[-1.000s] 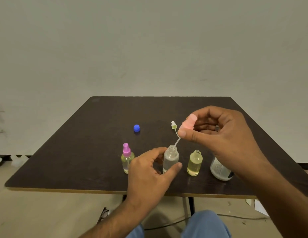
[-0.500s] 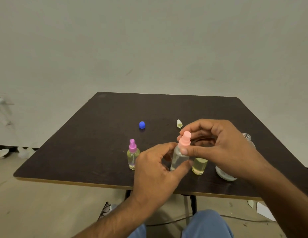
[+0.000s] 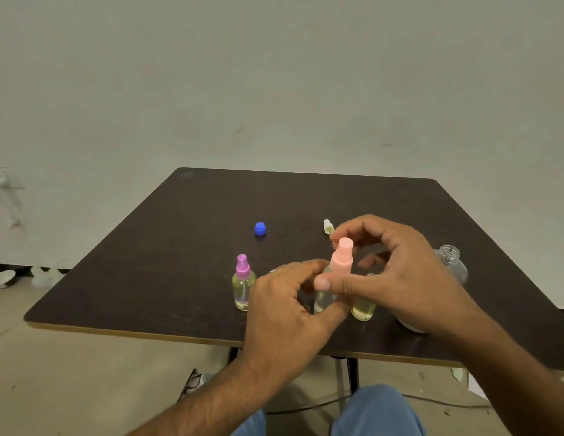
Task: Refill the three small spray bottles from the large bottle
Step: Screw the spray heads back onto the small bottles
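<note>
Three small spray bottles stand near the table's front edge. The left one (image 3: 243, 287) has a purple spray top and yellowish liquid. My left hand (image 3: 287, 309) grips the body of the middle bottle (image 3: 324, 298). My right hand (image 3: 394, 278) pinches the pink spray top (image 3: 342, 258) that sits on this bottle's neck. The third small bottle (image 3: 363, 309) stands uncapped with yellow liquid, partly behind my right thumb. The large clear bottle (image 3: 452, 262) stands open behind my right hand, mostly hidden.
A blue cap (image 3: 260, 229) lies on the dark table (image 3: 148, 262) further back. A whitish spray top (image 3: 328, 225) lies beside my right fingers. Glasses (image 3: 191, 382) and a cable are on the floor under the table. A wall rises behind.
My right hand has lowered the pink spray top, its tube sliding into the middle bottle, until it sits on the neck. My left hand has kept hold of the bottle.
</note>
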